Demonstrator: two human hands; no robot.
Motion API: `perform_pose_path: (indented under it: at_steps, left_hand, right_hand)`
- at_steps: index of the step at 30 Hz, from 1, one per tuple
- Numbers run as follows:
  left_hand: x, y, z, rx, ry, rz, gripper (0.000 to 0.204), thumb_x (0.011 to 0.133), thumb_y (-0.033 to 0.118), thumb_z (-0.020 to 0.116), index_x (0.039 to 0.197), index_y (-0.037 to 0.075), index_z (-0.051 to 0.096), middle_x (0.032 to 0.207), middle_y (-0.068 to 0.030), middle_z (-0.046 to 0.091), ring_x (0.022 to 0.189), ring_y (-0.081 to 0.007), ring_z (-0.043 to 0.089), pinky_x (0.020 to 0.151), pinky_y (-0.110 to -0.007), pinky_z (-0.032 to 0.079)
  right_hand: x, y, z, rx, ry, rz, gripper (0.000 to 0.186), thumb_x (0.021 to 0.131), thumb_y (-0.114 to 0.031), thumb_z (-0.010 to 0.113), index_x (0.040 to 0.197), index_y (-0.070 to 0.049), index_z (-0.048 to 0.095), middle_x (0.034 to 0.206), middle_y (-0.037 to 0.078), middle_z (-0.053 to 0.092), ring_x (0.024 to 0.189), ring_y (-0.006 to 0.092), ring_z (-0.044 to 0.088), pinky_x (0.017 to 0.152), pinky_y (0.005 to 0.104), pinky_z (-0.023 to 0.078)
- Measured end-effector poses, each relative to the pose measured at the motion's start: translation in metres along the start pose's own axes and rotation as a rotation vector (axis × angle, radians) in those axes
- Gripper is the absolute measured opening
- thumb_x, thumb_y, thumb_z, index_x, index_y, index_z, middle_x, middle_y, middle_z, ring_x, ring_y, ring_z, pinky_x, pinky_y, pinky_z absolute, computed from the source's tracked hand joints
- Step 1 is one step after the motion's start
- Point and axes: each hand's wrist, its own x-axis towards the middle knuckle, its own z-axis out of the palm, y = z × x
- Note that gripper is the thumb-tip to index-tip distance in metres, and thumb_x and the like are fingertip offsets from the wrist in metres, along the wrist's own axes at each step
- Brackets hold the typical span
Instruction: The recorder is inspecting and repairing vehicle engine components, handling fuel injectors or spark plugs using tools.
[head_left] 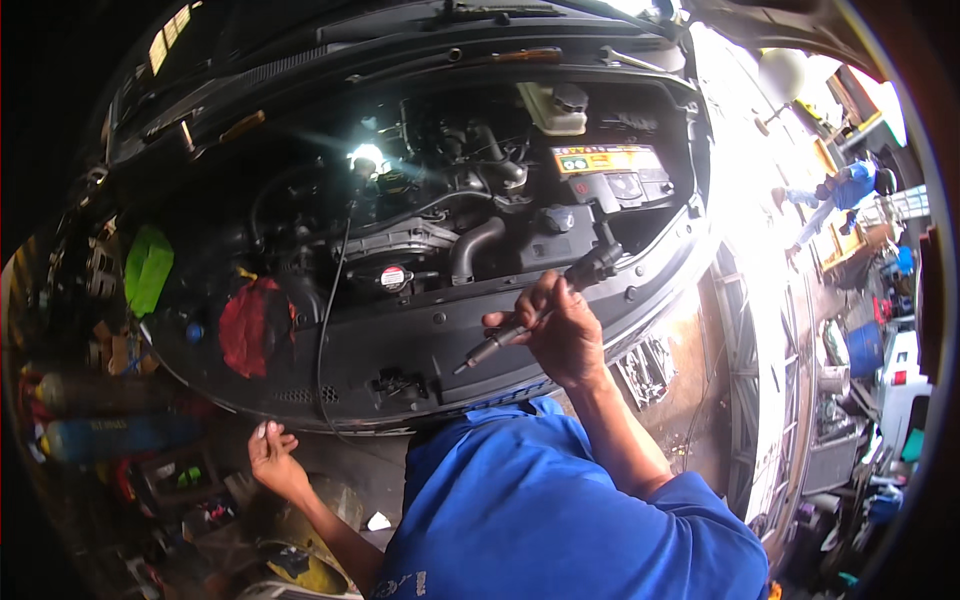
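Observation:
My right hand (560, 325) is closed around a fuel injector (490, 345), a dark slim body held slantwise over the front edge of the engine bay. Its narrow tip points down to the left and its thicker head (597, 262) points up to the right, towards the battery. Off to the left, my left hand (274, 458) hangs low in front of the car, away from the engine. Its thumb and fingertips are pressed together, and whatever may be between them is too small to make out. Beyond the hands lies the engine (420, 235), lit by a bright lamp (367, 158).
A battery (615, 175) and a white reservoir (553, 110) sit at the right of the bay. Along the far edge lie a wrench (640, 62) and a screwdriver (530, 55). A red cloth (250, 330) and a thin cable (338, 270) lie at the left. Another person (850, 190) is far right.

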Motion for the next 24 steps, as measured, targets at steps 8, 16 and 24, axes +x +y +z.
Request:
perform_pose_path:
  at_steps: [8, 16, 24]
  left_hand:
    - [0.006, 0.007, -0.007, 0.127, 0.034, 0.010, 0.034, 0.109, 0.033, 0.060, 0.107, -0.001, 0.062, 0.072, -0.0057, 0.063, 0.055, -0.0085, 0.057, 0.046, -0.023, 0.046]
    - [0.011, -0.023, -0.039, 0.194, -0.020, 0.028, 0.039, 0.113, 0.024, 0.045, 0.147, 0.011, 0.059, 0.087, -0.0023, 0.055, 0.060, -0.0071, 0.050, 0.047, -0.024, 0.043]
    - [0.007, -0.034, -0.051, 0.213, 0.037, -0.033, 0.033, 0.099, 0.006, 0.069, 0.132, 0.006, 0.067, 0.103, -0.0099, 0.064, 0.073, -0.0142, 0.062, 0.064, -0.027, 0.058]
  right_hand:
    - [0.004, 0.001, -0.003, 0.023, -0.038, 0.016, 0.034, 0.109, -0.040, 0.053, 0.105, -0.007, 0.056, 0.091, 0.012, 0.063, 0.116, 0.0469, 0.068, 0.081, 0.0364, 0.066]
    - [0.004, -0.002, 0.002, -0.093, 0.046, 0.007, 0.039, 0.109, -0.046, 0.050, 0.096, -0.010, 0.052, 0.082, 0.006, 0.059, 0.101, 0.0414, 0.073, 0.091, 0.0480, 0.062]
    - [0.005, 0.003, 0.005, -0.072, 0.055, -0.028, 0.036, 0.110, -0.042, 0.050, 0.097, -0.008, 0.053, 0.086, 0.008, 0.060, 0.094, 0.0355, 0.073, 0.094, 0.0518, 0.062]
